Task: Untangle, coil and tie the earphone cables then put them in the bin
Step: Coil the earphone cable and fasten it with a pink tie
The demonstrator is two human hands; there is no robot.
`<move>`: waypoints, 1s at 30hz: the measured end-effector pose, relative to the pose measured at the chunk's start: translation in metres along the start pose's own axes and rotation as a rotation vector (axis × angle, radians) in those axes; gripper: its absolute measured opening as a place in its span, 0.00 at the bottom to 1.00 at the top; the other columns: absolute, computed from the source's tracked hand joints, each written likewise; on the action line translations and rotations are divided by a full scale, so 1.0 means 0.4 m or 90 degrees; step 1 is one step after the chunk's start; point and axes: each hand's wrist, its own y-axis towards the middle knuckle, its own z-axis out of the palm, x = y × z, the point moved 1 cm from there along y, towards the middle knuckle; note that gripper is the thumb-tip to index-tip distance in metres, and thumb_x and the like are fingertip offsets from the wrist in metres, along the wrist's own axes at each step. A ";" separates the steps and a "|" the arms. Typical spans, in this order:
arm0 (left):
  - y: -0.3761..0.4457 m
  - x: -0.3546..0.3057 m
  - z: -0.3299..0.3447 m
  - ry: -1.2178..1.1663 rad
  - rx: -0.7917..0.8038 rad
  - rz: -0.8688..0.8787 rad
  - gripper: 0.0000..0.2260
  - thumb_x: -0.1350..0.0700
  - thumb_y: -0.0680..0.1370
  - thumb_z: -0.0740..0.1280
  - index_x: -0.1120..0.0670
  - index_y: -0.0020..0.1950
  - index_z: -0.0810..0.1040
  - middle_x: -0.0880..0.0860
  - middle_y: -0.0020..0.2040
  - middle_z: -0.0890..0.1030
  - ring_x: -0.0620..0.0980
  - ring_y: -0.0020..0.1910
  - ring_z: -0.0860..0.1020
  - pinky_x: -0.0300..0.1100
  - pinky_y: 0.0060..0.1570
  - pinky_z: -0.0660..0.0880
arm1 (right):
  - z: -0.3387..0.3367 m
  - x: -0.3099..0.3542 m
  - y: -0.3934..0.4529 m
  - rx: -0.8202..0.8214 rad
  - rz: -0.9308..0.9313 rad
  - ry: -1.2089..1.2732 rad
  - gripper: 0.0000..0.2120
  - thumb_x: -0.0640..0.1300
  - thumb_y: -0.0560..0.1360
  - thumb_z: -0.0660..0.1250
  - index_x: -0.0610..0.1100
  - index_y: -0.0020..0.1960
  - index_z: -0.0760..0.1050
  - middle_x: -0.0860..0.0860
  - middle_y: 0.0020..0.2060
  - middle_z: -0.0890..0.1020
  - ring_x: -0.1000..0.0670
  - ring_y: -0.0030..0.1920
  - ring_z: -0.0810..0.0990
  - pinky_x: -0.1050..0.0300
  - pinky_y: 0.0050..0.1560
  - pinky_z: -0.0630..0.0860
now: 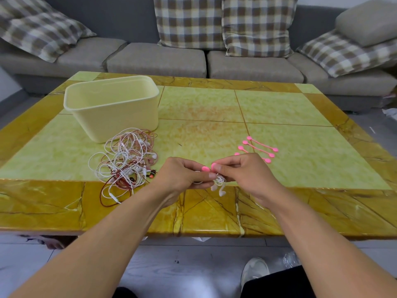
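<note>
Left hand [184,175] pinches small coiled white earphone cable [219,182]; right hand [242,168] fingers grip pink silicone tie [208,168]. Wrap snug, keep coil pinched, press ends together.

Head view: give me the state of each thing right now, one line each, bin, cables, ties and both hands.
bin: upright, open; no cables visible inside.
tangled earphone pile: still knotted, lying on table beside the bin.
coiled white earphone: bunched, held between both hands, earbuds dangling.
pink tie in hands: both ends pinched over the coil, not visibly fastened.
spare pink ties: lying loose on table.
left hand: gripping coil.
right hand: pinching tie end.
</note>
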 end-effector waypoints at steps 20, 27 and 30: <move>0.006 0.008 -0.005 0.077 -0.051 0.052 0.15 0.70 0.66 0.80 0.60 0.37 0.74 0.64 0.35 0.81 0.61 0.39 0.86 0.46 0.42 0.84 | 0.008 0.028 -0.013 0.064 -0.078 -0.165 0.05 0.48 0.76 0.74 0.53 0.51 0.87 0.61 0.44 0.87 0.63 0.49 0.84 0.62 0.57 0.78; 0.012 0.018 -0.001 0.063 -0.034 0.085 0.18 0.68 0.65 0.81 0.61 0.47 0.76 0.59 0.38 0.85 0.52 0.38 0.84 0.42 0.42 0.81 | 0.011 0.017 -0.010 0.015 -0.061 -0.111 0.05 0.47 0.75 0.76 0.49 0.50 0.87 0.55 0.38 0.88 0.58 0.44 0.86 0.59 0.53 0.80; 0.016 0.013 -0.002 0.002 -0.009 0.075 0.20 0.67 0.68 0.80 0.59 0.55 0.77 0.58 0.46 0.87 0.52 0.46 0.85 0.42 0.48 0.79 | 0.001 0.012 -0.002 -0.032 -0.039 -0.051 0.03 0.46 0.75 0.76 0.50 0.49 0.86 0.55 0.41 0.88 0.58 0.44 0.85 0.63 0.51 0.80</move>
